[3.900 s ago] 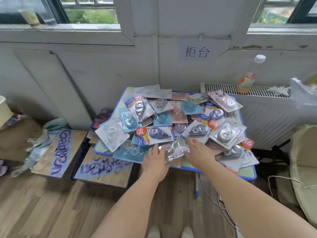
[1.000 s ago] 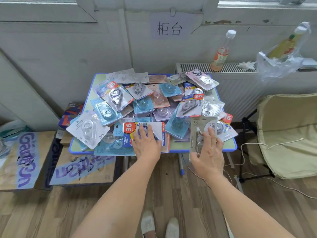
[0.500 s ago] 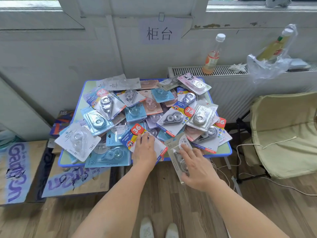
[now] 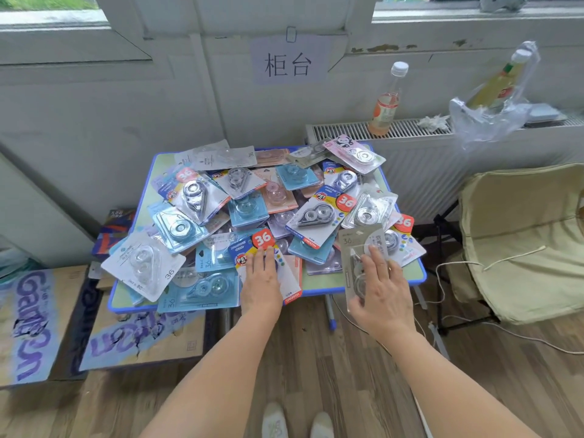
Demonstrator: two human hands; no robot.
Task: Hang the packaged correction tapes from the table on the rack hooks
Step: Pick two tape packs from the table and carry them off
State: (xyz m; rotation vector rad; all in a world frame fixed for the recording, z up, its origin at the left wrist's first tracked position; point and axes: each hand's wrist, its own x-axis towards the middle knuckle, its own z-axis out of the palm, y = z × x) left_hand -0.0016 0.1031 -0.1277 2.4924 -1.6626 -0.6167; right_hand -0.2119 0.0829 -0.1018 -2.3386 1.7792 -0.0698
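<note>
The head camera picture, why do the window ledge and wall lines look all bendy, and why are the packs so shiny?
Head view: the wide-angle lens curves the window ledge and radiator near the edges. Head view: daylight from the windows glints off the clear plastic blisters, as on the white pack left of the hands.

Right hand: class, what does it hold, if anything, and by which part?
The right hand holds a grey-carded correction tape pack by its lower half, fingers spread over the front; the thumb is hidden.
</note>
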